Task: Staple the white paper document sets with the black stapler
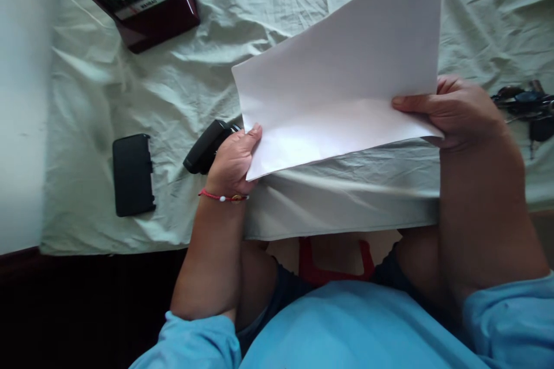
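Observation:
A white sheet of paper (341, 75) is held up, tilted, above a bed covered by a pale green sheet (182, 75). My left hand (234, 158) pinches the paper's lower left corner; a red thread bracelet circles that wrist. My right hand (454, 109) grips the paper's lower right corner, thumb on top. The paper appears folded or doubled along its lower edge.
A black phone case (132, 174) lies flat at the left. A black device (208, 146) rests just behind my left hand. A dark red box (142, 0) sits at the top left. Keys (526, 106) lie at the right edge. My knees show below the bed edge.

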